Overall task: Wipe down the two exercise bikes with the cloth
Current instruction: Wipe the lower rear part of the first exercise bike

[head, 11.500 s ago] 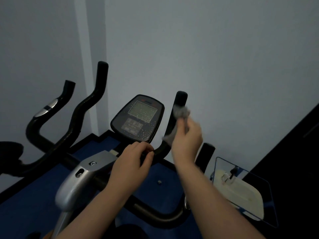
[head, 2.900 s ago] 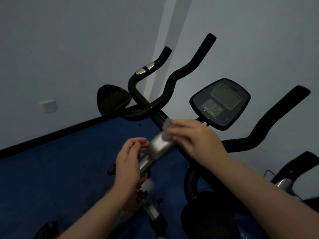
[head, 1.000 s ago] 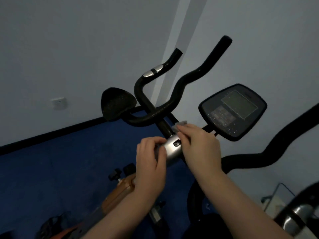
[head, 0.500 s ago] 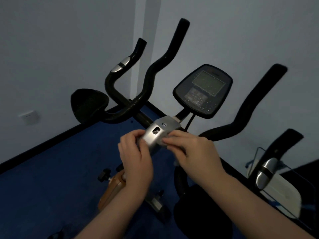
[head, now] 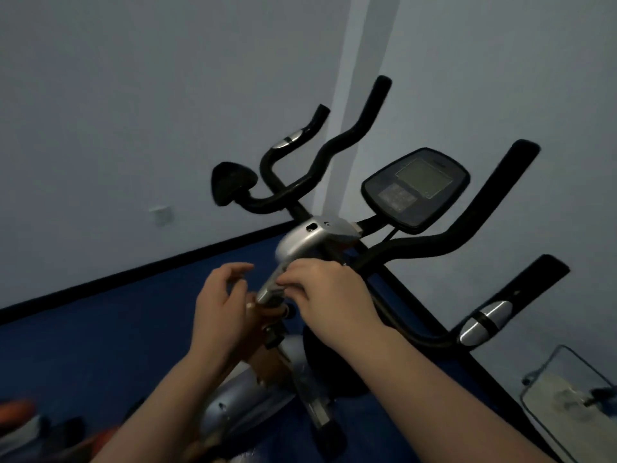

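Observation:
The near exercise bike has a black console (head: pixel 415 187), a silver stem cover (head: pixel 310 240) and a silver post (head: pixel 271 290) below it. My right hand (head: pixel 329 295) curls round that post just under the cover. The grey cloth (head: pixel 276 290) shows only as a sliver at its fingertips. My left hand (head: pixel 222 302) hovers just left of the post with loosely curled fingers and holds nothing. The second bike's black handlebars (head: pixel 300 192) and dark pad (head: pixel 233 183) stand behind, by the wall.
A black handlebar with a silver grip sensor (head: pixel 484 325) juts out at right. A clear-framed white object (head: pixel 567 396) lies on the blue floor at lower right. A wall socket (head: pixel 162 215) sits above the black skirting. Something orange (head: pixel 16 409) lies at lower left.
My right hand slid down from the silver stem cover onto the post below it. My left hand let go of the cover and came away to the left. The view swung left.

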